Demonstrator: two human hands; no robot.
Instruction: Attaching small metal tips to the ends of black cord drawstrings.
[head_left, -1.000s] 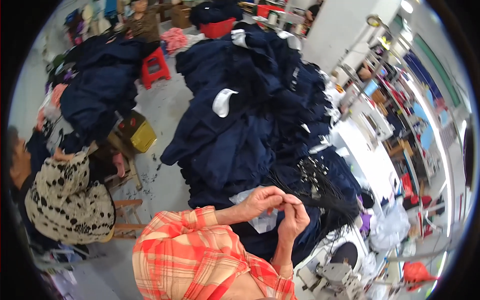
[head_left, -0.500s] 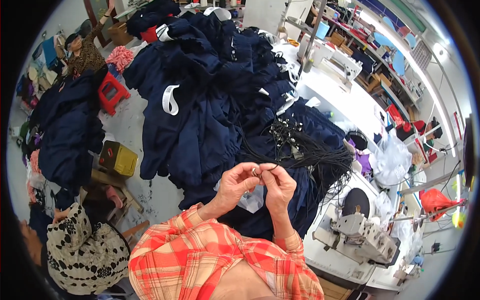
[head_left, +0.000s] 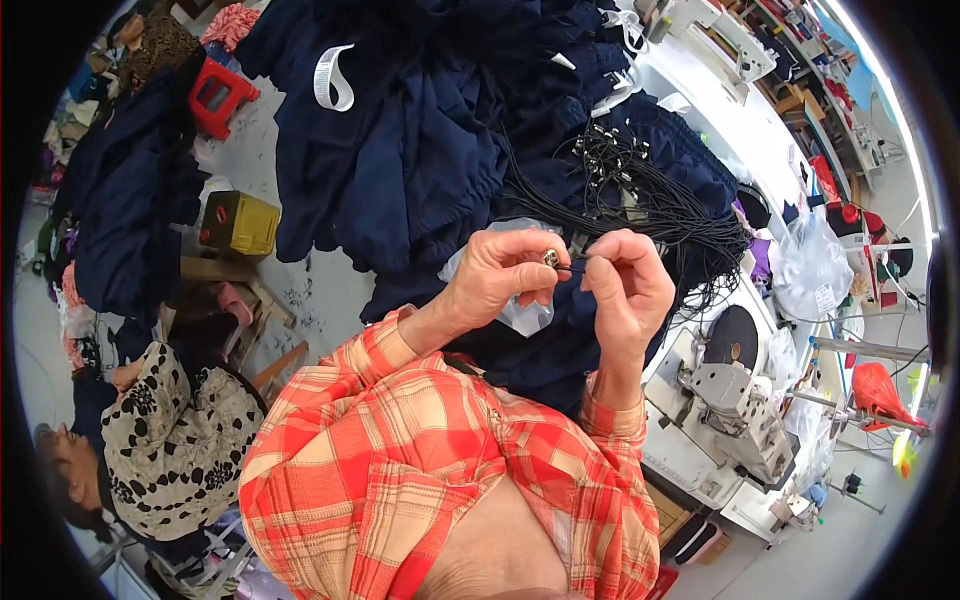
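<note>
Between the thumb and forefinger of my left hand (head_left: 500, 280) is a small shiny metal cord stopper (head_left: 550, 258). My right hand (head_left: 630, 290), just to its right, pinches a short length of black cord (head_left: 577, 267) that runs to the stopper. Both hands are closed in a pinch above the heap of navy blue garments (head_left: 400, 170). Beyond my right hand, a tangled bundle of black cords (head_left: 670, 215) with several small metal ends lies on the heap. A crumpled clear plastic bag (head_left: 530, 318) shows below my hands.
At the right stands a white sewing machine (head_left: 735, 405) on a white table. A filled clear plastic bag (head_left: 812, 265) sits farther right. On the left are a yellow container (head_left: 240, 224), a red stool (head_left: 220, 98) and a seated person in a patterned apron (head_left: 180, 450).
The view has tilted downward. My hands have moved slightly apart, the right one rightward, and the stopper and cord now show between them.
</note>
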